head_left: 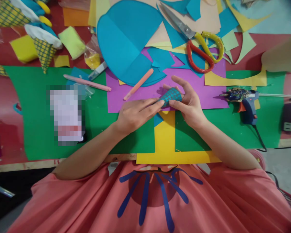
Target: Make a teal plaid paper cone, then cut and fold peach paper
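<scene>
A small teal checkered cone [171, 96] is between my two hands, over the purple sheet [138, 95]. Its narrow end points left. My left hand [139, 113] pinches the narrow end with its fingertips. My right hand [190, 105] holds the wide end, thumb on the near side and some fingers behind or inside it, partly hidden; its index finger is raised. Just beyond my left hand lies an orange marker [138, 84]. A yellow paper strip [165, 132] runs below the hands over the green sheet [133, 142].
Large scissors [190, 37] lie on paper scraps behind my right hand. At the right is a glue gun [248, 105] with its cord. Blue paper discs [126, 42] are at the back. A pink marker [87, 82] and a blurred rectangular object [66, 113] lie left.
</scene>
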{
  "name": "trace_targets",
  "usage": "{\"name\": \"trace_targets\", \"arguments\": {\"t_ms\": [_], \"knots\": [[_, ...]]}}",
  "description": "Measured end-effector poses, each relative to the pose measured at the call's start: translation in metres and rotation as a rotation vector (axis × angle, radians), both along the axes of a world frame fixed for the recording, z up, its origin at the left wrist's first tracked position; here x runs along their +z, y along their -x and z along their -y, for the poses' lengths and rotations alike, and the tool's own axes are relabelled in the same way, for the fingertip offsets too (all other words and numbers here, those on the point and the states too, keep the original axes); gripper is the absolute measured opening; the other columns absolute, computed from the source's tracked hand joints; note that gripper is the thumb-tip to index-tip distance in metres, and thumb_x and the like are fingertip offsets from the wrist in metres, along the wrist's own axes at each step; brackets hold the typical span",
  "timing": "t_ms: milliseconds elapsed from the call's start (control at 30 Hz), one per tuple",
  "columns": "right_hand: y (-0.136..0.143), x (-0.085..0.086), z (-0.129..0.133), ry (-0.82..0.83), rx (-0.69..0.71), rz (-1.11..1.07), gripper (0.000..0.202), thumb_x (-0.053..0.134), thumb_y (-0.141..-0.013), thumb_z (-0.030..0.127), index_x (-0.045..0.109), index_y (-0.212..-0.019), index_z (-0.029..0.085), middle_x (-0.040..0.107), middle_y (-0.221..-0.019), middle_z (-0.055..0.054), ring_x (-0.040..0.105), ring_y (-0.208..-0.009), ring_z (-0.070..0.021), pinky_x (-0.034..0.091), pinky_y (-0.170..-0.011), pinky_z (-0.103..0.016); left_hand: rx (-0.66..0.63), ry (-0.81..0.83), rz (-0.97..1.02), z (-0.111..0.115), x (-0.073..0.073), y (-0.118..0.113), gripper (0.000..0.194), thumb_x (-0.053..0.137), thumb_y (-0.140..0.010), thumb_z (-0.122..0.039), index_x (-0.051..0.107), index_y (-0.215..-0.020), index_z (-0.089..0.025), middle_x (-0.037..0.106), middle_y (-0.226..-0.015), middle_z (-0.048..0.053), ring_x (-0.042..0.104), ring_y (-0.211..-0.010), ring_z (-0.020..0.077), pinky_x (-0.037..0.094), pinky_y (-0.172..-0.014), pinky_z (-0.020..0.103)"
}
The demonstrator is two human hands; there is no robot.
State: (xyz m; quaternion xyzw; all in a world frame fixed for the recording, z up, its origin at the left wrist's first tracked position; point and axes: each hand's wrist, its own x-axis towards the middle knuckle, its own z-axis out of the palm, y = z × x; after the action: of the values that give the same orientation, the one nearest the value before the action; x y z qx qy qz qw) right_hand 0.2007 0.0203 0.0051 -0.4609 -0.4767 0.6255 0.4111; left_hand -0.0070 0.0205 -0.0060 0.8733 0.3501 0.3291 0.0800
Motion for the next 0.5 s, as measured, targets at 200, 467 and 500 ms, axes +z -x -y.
{"name": "trace_targets", "arguments": {"t_ms": [200, 467, 500], "knots": [[-0.001, -0.0006, -0.0022, 0.029, -0.013, -0.016, 0.062, 0.075, -0.074, 0.038, 0.05, -0.131, 0.031, 0.069, -0.121, -0.005, 0.059, -0.126, -0.0284, 0.048, -0.105, -0.056, -0.02, -0.103, -0.009, 0.0005, -0.0014, 0.0001, 0.026, 0.058, -0.094, -0.027, 0.067, -0.119, -0.026, 0.077, -0.102, 0.003, 0.074, -0.086, 0.0137, 0.055, -0.079, 0.022], [-0.0026, -0.005, -0.0059, 0.019, -0.039, -0.014, 0.061, 0.076, -0.074, 0.039, 0.052, -0.129, 0.03, 0.069, -0.121, -0.005, 0.059, -0.126, -0.0279, 0.045, -0.108, -0.056, -0.056, -0.059, -0.029, -0.0044, -0.0002, 0.0005, 0.033, 0.056, -0.094, -0.041, 0.062, -0.125, -0.031, 0.07, -0.123, 0.006, 0.071, -0.103, 0.0193, 0.055, -0.092, 0.03], [-0.0027, -0.0054, -0.0061, 0.018, -0.041, -0.008, 0.06, 0.077, -0.074, 0.039, 0.052, -0.128, 0.03, 0.069, -0.121, -0.005, 0.059, -0.126, -0.0279, 0.045, -0.108, -0.056, -0.05, -0.034, -0.049, -0.005, -0.0001, 0.0004, 0.033, 0.053, -0.094, -0.043, 0.062, -0.124, -0.032, 0.069, -0.125, 0.005, 0.07, -0.106, 0.0194, 0.055, -0.093, 0.031]]}}
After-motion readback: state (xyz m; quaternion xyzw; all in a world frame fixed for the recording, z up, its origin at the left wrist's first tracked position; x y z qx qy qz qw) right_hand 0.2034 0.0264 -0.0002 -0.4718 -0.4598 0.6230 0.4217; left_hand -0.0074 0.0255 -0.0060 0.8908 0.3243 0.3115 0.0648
